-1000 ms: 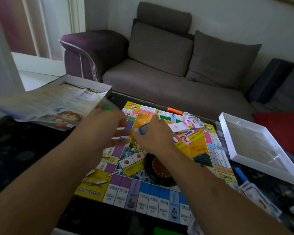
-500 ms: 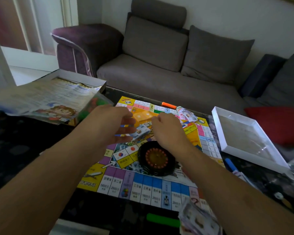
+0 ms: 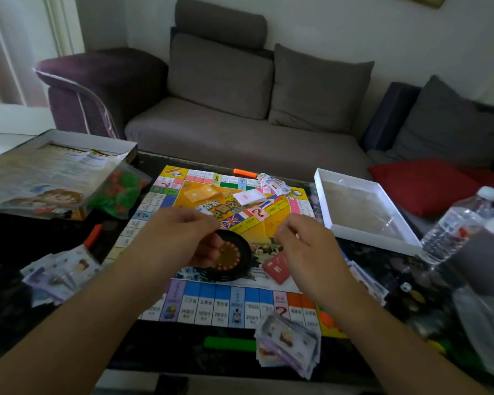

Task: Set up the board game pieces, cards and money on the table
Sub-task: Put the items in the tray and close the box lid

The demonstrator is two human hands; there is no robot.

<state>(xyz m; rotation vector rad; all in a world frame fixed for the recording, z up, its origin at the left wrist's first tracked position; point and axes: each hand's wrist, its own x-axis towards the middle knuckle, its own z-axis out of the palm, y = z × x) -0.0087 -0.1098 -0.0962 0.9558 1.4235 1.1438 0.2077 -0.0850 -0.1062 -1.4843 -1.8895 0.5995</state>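
- The game board (image 3: pixel 211 303) lies flat on the dark table (image 3: pixel 17 246), in front of a grey sofa (image 3: pixel 240 143).
- A black roulette wheel (image 3: pixel 234 258) stands on the near middle of the board, and a red card deck (image 3: pixel 278 267) lies just beside it on the right.
- A white card stack (image 3: pixel 250 196) lies on the far part of the board, with a pile of banknotes (image 3: pixel 274 183) near the far right corner and an orange stick (image 3: pixel 245 173) at the far edge.
- The left hand (image 3: pixel 180 238) hovers over the left rim of the wheel; its fingers are loosely curled and I see nothing held in it.
- The right hand (image 3: pixel 303 243) hovers to the right of the wheel, above the red deck. Its fingertips are drawn together as in a pinch, but I cannot tell if something small is between them.
- The two hands are apart, with the wheel between them.
- A second bundle of banknotes (image 3: pixel 287 343) lies at the near edge, partly over the board, beside a green stick (image 3: pixel 228 344).
- A third heap of banknotes (image 3: pixel 57 275) lies on the table at the left, near another orange stick (image 3: pixel 93 236).
- A clear bag of red and green pieces (image 3: pixel 117 192) rests against the box with the rules sheet (image 3: pixel 40 172), left of the board.
- An open white box lid (image 3: pixel 365 212) is at the right of the board, and a water bottle (image 3: pixel 462 223) stands farther right.
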